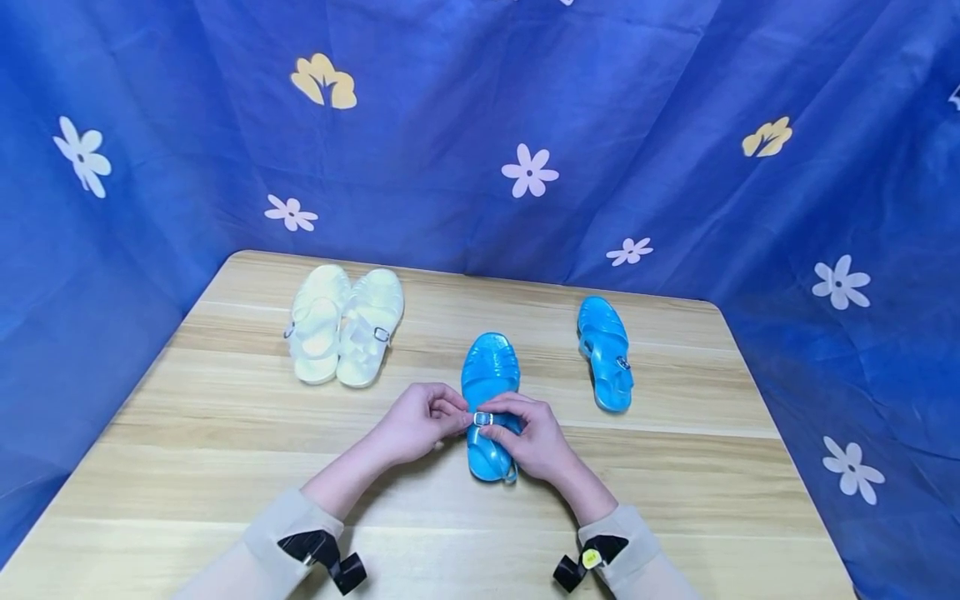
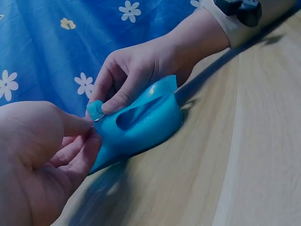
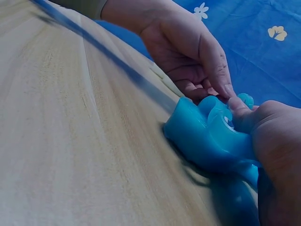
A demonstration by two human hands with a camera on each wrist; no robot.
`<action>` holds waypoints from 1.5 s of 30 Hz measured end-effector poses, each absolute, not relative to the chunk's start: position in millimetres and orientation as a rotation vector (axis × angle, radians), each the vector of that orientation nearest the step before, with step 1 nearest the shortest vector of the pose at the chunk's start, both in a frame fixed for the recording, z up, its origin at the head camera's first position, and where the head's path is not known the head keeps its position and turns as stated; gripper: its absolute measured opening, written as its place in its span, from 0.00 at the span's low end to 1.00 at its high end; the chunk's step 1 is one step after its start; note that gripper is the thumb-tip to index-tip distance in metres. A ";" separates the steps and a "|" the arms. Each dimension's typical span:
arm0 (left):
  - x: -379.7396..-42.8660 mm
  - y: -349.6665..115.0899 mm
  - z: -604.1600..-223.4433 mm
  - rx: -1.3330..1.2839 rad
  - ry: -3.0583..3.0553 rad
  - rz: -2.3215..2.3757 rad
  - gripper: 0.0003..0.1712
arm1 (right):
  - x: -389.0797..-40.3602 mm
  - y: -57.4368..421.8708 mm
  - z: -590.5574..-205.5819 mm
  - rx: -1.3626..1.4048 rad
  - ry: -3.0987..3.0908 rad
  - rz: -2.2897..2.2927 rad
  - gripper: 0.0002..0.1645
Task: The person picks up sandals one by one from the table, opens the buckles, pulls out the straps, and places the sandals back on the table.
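A glossy blue jelly sandal point(image 1: 491, 367) lies on the table with its toe pointing away from me. Its ankle strap crosses the middle and carries a small metal buckle point(image 1: 483, 419). From the right, my right hand point(image 1: 528, 433) pinches the strap beside the buckle between thumb and fingers. On the other side my left hand point(image 1: 427, 421) has thumb and fingertips pinched together at the strap by the buckle. The left wrist view shows the sandal's heel point(image 2: 160, 117) close to both hands; the left fingertips partly hide the strap there.
A second blue sandal point(image 1: 603, 350) with a buckle lies to the right. At the back left, a pair of whitish clear sandals point(image 1: 367, 333) sits side by side on the wooden table point(image 1: 187, 467). A blue flowered curtain point(image 1: 450, 125) hangs behind and around the table.
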State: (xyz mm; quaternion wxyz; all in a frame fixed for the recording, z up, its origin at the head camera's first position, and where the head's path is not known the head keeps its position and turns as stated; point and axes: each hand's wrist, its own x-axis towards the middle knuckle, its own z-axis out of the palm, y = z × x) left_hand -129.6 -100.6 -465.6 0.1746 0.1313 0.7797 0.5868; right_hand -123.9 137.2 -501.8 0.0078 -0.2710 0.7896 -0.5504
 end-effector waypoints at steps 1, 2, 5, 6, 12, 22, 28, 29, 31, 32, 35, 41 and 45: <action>-129.9 -101.6 -465.9 0.389 2.237 1.652 0.11 | -124.0 137.2 -502.1 -0.843 2.470 -1.722 0.14; -130.3 -102.5 -466.2 0.412 2.263 1.645 0.11 | -124.1 137.3 -502.1 -0.839 2.469 -1.724 0.14; -131.1 -104.0 -466.6 0.482 2.310 1.631 0.11 | -124.3 136.9 -501.6 -0.834 2.462 -1.733 0.15; -131.1 -104.1 -466.9 0.509 2.316 1.627 0.11 | -124.4 136.9 -501.4 -0.832 2.458 -1.734 0.15; -129.7 -101.5 -469.9 0.621 2.348 1.602 0.12 | -124.2 136.2 -500.5 -0.813 2.422 -1.756 0.15; -129.6 -101.4 -471.3 0.679 2.406 1.551 0.12 | -123.6 135.4 -500.1 -0.807 2.407 -1.774 0.15; -129.5 -100.2 -469.6 0.696 2.428 1.531 0.12 | -122.8 135.3 -499.9 -0.789 2.377 -1.813 0.15; -129.6 -100.0 -470.1 0.702 2.436 1.528 0.12 | -122.6 135.4 -500.1 -0.785 2.361 -1.834 0.15; -129.5 -98.8 -470.6 0.702 2.455 1.523 0.13 | -122.0 135.5 -500.9 -0.777 2.333 -1.879 0.15; -129.6 -98.0 -470.8 0.702 2.465 1.521 0.13 | -121.7 135.7 -501.3 -0.771 2.318 -1.904 0.15; -129.5 -95.3 -472.2 0.700 2.484 1.524 0.14 | -120.5 136.1 -502.5 -0.753 2.293 -1.967 0.15; -129.9 -91.0 -472.5 0.718 2.458 1.580 0.14 | -119.7 135.5 -506.8 -0.738 2.277 -2.067 0.15; -131.7 -89.8 -473.5 0.775 2.403 1.630 0.12 | -118.8 134.9 -509.0 -0.754 2.265 -2.123 0.16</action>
